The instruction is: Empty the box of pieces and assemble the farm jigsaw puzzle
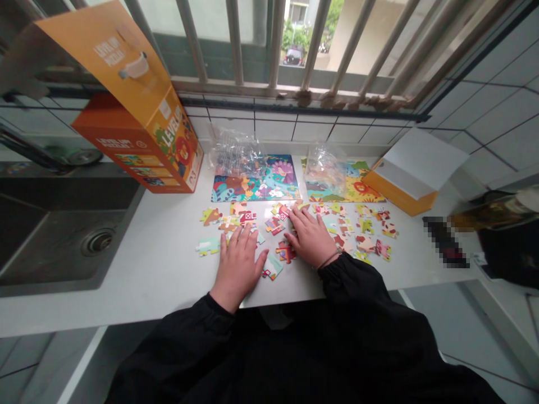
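My left hand (238, 265) lies flat on the white counter (160, 264), fingers spread, resting on loose jigsaw pieces (236, 221). My right hand (312, 238) lies flat beside it, fingers stretched out over more colourful pieces (365, 234). A small joined red and blue cluster (286, 251) sits between the two hands. Behind the pieces lie two finished puzzles, a blue one (256, 185) and a yellow one (357, 188), each with a clear plastic bag (324, 168) on top.
An orange puzzle box (147, 134) with its lid up stands at the back left. A second orange box (412, 174) is open at the back right. A steel sink (63, 230) is at the left. A dark object (509, 235) sits at the right.
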The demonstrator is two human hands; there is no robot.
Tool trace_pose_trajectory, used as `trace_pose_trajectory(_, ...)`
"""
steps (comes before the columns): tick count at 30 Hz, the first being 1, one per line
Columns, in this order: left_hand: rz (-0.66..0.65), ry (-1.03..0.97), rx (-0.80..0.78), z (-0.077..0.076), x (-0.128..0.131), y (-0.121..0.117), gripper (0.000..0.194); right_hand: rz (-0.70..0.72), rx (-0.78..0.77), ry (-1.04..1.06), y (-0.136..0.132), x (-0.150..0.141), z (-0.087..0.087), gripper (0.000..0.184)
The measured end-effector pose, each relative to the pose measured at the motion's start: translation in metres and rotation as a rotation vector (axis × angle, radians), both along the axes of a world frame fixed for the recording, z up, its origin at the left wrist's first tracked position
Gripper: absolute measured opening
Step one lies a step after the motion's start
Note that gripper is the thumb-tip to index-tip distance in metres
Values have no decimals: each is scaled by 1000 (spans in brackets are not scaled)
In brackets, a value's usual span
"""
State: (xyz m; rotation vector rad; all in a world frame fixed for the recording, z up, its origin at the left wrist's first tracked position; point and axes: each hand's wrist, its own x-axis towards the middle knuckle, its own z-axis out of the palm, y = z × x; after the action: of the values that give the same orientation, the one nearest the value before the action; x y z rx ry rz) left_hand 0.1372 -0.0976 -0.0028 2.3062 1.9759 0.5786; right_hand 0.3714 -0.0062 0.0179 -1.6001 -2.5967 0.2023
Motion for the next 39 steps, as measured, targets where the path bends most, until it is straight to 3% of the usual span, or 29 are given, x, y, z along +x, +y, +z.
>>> trace_pose_trajectory(9, -278, 67, -94, 12, 33, 46, 57, 104, -46, 61, 4, -2, 1, 62)
trace_pose_trajectory(18, -99, 67, -70, 10, 35, 59, 56, 94, 16, 133, 13, 21, -3, 50)
trace_pose_trajectory(23, -285, 75, -64, 13, 48, 68, 57, -40, 89, 122, 17, 19, -2, 53)
trace_pose_trajectory(26, -313, 74, -59, 11, 50, 74, 55, -147, 116, 83, 29, 17, 1, 54)
trace_pose_trajectory(32, -268, 49, -56, 6, 45, 75, 50, -77, 23, 61, 62, 25, 8, 41)
trace_pose_trajectory(39, -111, -3, -39, 7, 41, 74, 43, -69, 164, 156, 62, 30, 7, 40)
